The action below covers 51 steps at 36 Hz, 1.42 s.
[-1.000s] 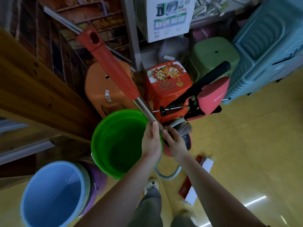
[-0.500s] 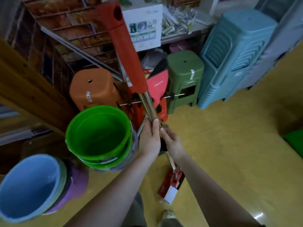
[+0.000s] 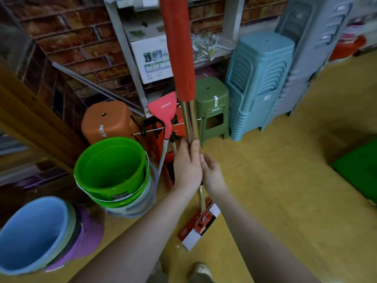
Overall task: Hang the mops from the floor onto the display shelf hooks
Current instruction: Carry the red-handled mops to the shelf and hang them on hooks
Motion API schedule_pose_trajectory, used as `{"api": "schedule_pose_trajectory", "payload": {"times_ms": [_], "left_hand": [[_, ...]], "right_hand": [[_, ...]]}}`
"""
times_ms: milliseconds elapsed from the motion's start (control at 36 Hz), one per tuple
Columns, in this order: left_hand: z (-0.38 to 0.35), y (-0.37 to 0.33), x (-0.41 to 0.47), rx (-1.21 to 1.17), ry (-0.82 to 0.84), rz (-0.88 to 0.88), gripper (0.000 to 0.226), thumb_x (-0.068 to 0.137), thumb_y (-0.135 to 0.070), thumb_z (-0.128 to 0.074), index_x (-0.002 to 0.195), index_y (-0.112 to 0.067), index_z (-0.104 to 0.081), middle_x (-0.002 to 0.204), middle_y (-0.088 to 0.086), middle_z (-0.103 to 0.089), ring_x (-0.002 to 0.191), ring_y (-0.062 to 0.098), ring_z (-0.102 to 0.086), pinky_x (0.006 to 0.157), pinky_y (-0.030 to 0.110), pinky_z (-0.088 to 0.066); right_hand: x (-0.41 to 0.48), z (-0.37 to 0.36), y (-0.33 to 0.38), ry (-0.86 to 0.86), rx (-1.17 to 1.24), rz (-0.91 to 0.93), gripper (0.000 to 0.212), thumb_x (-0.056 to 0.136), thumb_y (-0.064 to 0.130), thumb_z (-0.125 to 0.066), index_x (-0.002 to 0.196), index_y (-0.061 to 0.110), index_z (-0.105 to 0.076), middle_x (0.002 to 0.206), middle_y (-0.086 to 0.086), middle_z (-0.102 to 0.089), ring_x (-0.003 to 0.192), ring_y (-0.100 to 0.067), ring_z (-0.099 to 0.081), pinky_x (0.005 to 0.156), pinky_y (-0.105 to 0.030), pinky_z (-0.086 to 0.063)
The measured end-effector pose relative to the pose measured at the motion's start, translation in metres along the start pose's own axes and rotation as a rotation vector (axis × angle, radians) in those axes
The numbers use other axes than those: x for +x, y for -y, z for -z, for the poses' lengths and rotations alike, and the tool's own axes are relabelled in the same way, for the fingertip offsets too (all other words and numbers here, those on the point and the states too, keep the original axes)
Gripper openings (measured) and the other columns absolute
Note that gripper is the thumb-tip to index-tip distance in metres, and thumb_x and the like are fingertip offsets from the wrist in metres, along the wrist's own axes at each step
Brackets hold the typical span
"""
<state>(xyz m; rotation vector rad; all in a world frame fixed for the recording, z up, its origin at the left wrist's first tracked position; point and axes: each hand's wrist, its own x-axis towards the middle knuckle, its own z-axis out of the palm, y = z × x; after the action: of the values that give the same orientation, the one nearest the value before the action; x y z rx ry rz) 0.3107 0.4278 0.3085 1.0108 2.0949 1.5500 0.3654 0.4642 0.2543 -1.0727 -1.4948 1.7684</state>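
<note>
**Mop held upright; hanging not yet done.**
One mop (image 3: pixel 177 48) is held near vertical in front of the display shelf (image 3: pixel 126 58). Its red grip runs out of the top of the view, and its head (image 3: pixel 201 223) sits low over the floor (image 3: pixel 275 180); contact with the floor cannot be told. The left hand (image 3: pixel 186 166) is clamped round the metal shaft. The right hand (image 3: pixel 211 174) is wrapped round it just below, touching the left. No hook is in view, so the task is judged to be at an early stage. Further mops cannot be confirmed.
</note>
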Motion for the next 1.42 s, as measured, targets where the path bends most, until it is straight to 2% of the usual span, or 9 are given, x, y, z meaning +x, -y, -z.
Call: {"api": "schedule_pose_trajectory", "payload": {"times_ms": [194,306,472,611,722,806,889,1111,1417], "left_hand": [[0.016,-0.054,-0.009,-0.146,0.009,-0.120,0.024,0.098,-0.036,-0.035,0.091,-0.022,-0.053,0.078,-0.008,-0.058,0.075,0.010,-0.058,0.073,0.026,-0.045],[0.032,-0.085,-0.018,-0.317,0.035,-0.090,0.031,0.090,-0.048,-0.037,0.080,-0.024,-0.054,0.074,-0.005,-0.057,0.075,0.015,-0.059,0.078,0.034,-0.048],[0.070,-0.109,-0.045,-0.469,0.170,-0.051,0.027,0.097,-0.037,-0.040,0.083,-0.022,-0.057,0.080,-0.003,-0.059,0.079,0.009,-0.060,0.083,0.026,-0.048],[0.109,-0.108,-0.072,-0.486,0.225,-0.100,0.031,0.099,-0.032,-0.038,0.078,-0.020,-0.058,0.076,-0.002,-0.061,0.073,0.004,-0.061,0.077,0.021,-0.047],[0.145,-0.105,-0.096,-0.558,0.335,-0.110,0.031,0.099,-0.029,-0.037,0.082,-0.017,-0.060,0.076,-0.004,-0.063,0.070,-0.003,-0.063,0.069,0.009,-0.046],[0.176,-0.102,-0.112,-0.574,0.409,-0.073,0.033,0.099,-0.033,-0.038,0.086,-0.015,-0.062,0.078,-0.006,-0.066,0.079,0.004,-0.065,0.082,0.019,-0.049],[0.207,-0.098,-0.127,-0.532,0.511,-0.093,0.037,0.099,-0.038,-0.035,0.087,-0.018,-0.065,0.088,-0.005,-0.069,0.092,0.010,-0.065,0.091,0.032,-0.048],[0.253,-0.105,-0.160,-0.715,0.764,-0.044,0.031,0.091,-0.035,-0.046,0.094,-0.012,-0.067,0.098,0.000,-0.072,0.097,0.014,-0.066,0.085,0.028,-0.050],[0.288,-0.097,-0.222,-0.934,0.978,0.047,0.028,0.088,-0.020,-0.048,0.102,0.000,-0.063,0.095,0.010,-0.068,0.091,0.018,-0.064,0.082,0.025,-0.054]], "right_hand": [[-0.033,0.004,0.054,-0.070,-0.053,0.236,0.024,0.100,0.028,-0.042,0.093,0.008,-0.053,0.070,-0.004,-0.058,0.060,-0.018,-0.055,0.053,-0.024,-0.048],[-0.041,-0.005,0.067,-0.176,-0.303,0.433,0.043,0.091,0.053,-0.033,0.098,0.018,-0.058,0.095,-0.005,-0.064,0.090,-0.023,-0.061,0.081,-0.050,-0.049],[-0.079,-0.024,0.088,-0.126,-0.193,0.599,0.061,0.091,0.050,-0.029,0.123,0.004,-0.054,0.113,-0.008,-0.062,0.109,-0.020,-0.058,0.095,-0.041,-0.047],[-0.116,-0.056,0.099,-0.150,0.003,0.612,0.048,0.084,0.053,-0.037,0.095,0.016,-0.066,0.089,-0.001,-0.067,0.089,-0.012,-0.064,0.077,-0.029,-0.051],[-0.146,-0.079,0.106,-0.177,0.030,0.647,0.038,0.083,0.051,-0.041,0.085,0.023,-0.066,0.088,0.004,-0.065,0.103,-0.014,-0.059,0.085,-0.024,-0.047],[-0.175,-0.104,0.107,-0.214,0.049,0.661,0.035,0.087,0.043,-0.042,0.090,0.017,-0.064,0.091,0.003,-0.062,0.093,0.006,-0.059,0.080,-0.010,-0.043],[-0.207,-0.129,0.108,-0.252,0.084,0.634,0.035,0.092,0.033,-0.038,0.089,0.009,-0.062,0.076,-0.014,-0.060,0.066,-0.015,-0.058,0.056,-0.017,-0.044],[-0.268,-0.156,0.115,-0.431,0.032,0.601,0.059,0.091,0.038,-0.033,0.075,-0.015,-0.053,0.061,-0.020,-0.049,0.054,-0.023,-0.048,0.046,-0.023,-0.037],[-0.353,-0.179,0.088,-0.613,-0.020,0.553,0.050,0.093,0.042,-0.032,0.058,0.012,-0.049,0.043,0.004,-0.046,0.038,-0.009,-0.044,0.039,-0.019,-0.034]]}}
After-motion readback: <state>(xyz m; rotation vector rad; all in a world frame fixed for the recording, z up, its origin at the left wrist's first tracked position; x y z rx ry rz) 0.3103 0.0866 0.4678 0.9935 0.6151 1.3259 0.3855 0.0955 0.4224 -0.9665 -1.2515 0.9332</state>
